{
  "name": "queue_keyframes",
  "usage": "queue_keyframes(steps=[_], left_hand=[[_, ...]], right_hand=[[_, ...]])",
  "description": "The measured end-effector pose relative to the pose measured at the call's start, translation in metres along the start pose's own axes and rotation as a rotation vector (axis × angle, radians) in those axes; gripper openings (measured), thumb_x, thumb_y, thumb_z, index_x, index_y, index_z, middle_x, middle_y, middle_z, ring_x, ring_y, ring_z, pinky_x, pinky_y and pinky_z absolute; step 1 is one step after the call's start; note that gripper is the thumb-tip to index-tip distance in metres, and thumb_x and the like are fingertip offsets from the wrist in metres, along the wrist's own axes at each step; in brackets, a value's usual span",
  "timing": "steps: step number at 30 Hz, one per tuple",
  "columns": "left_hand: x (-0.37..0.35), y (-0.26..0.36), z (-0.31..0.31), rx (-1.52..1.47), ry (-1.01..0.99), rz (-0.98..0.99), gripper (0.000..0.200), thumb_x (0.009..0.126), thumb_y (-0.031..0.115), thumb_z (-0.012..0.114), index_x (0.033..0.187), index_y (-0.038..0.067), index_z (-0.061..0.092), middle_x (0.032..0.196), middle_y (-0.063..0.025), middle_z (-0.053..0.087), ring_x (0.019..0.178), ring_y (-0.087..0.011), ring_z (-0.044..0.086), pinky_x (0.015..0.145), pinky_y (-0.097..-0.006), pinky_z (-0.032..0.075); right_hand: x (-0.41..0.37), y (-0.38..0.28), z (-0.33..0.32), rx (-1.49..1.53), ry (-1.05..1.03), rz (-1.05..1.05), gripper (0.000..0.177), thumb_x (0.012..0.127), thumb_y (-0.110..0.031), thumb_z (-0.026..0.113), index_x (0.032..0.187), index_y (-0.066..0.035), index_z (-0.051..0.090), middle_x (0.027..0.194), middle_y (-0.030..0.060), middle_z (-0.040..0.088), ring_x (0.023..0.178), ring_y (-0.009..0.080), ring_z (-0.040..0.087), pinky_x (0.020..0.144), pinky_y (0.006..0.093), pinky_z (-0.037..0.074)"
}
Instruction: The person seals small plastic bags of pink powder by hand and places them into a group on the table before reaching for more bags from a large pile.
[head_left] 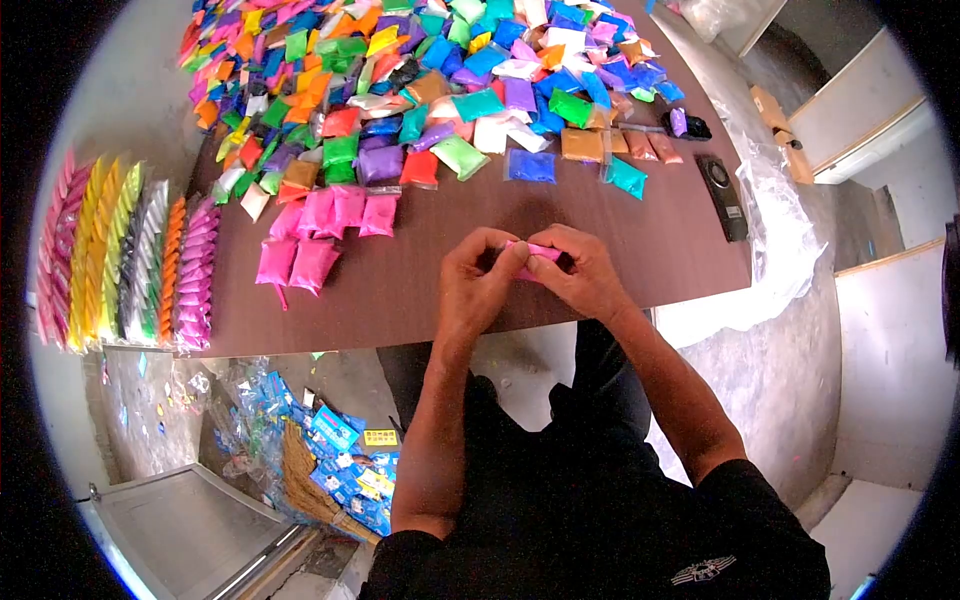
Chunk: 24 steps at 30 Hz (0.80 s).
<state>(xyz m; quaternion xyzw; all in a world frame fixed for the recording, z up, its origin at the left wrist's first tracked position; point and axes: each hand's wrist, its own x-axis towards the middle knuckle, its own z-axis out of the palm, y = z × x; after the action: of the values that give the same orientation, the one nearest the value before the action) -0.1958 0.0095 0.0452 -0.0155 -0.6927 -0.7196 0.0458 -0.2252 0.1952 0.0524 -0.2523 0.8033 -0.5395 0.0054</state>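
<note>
Near the front edge of the brown table, my left hand (482, 272) and my right hand (578, 268) are closed on one small pink packet (535, 251). Thumbs and fingertips pinch it from both sides, so much of it is covered. To the left of my hands lies a group of bright pink packets (315, 262), several of them overlapping. Beyond my hands spreads a big heap of small packets (460, 100) in many colours. A blue packet (530, 165) and a teal packet (627, 178) lie closest to my hands at the heap's edge.
Rows of stacked coloured packets (120, 255) stand along the table's left edge. A black device (722, 195) lies at the right of the brown table (400, 270). Clear plastic sheeting (785, 220) hangs beyond it. Below left are a straw broom (300, 465) and blue wrappers (345, 470).
</note>
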Motion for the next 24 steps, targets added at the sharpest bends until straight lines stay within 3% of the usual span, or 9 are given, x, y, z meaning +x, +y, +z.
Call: queue_keyframes(steps=[10,20,22,24], left_hand=[[-0.003,0.011,0.004,-0.062,0.066,-0.035,0.013,0.095,0.013,0.076,0.101,0.003,0.072,0.091,0.0018,0.069,0.083,-0.0065,0.061,0.075,-0.0235,0.050],[-0.002,0.000,-0.001,-0.009,0.025,-0.005,0.014,0.095,0.014,0.076,0.101,0.003,0.073,0.089,0.0030,0.068,0.081,-0.0052,0.059,0.072,-0.0222,0.048],[-0.002,-0.004,-0.001,-0.031,0.033,0.009,0.013,0.095,0.014,0.076,0.101,0.003,0.073,0.088,0.0036,0.068,0.080,-0.0051,0.058,0.072,-0.0221,0.048],[-0.002,-0.003,-0.001,-0.051,0.042,0.023,0.013,0.095,0.014,0.076,0.100,0.003,0.073,0.088,0.0041,0.067,0.080,-0.0050,0.058,0.071,-0.0220,0.048]], right_hand=[[-0.003,0.003,0.001,0.168,0.072,0.104,0.020,0.091,-0.014,0.074,0.105,-0.001,0.071,0.091,0.0075,0.070,0.081,0.0152,0.064,0.073,0.0309,0.051],[-0.001,0.000,-0.002,0.137,0.041,0.041,0.020,0.092,-0.014,0.073,0.107,-0.001,0.071,0.094,0.0076,0.070,0.086,0.0135,0.064,0.077,0.0302,0.052],[-0.001,0.004,0.002,0.261,0.036,0.102,0.015,0.098,-0.011,0.068,0.108,0.000,0.070,0.095,0.0004,0.066,0.085,0.0063,0.057,0.075,0.0235,0.047],[-0.001,0.003,0.001,0.273,0.049,0.114,0.016,0.096,-0.012,0.069,0.107,0.000,0.070,0.096,0.0037,0.068,0.087,0.0096,0.061,0.077,0.0264,0.049]])
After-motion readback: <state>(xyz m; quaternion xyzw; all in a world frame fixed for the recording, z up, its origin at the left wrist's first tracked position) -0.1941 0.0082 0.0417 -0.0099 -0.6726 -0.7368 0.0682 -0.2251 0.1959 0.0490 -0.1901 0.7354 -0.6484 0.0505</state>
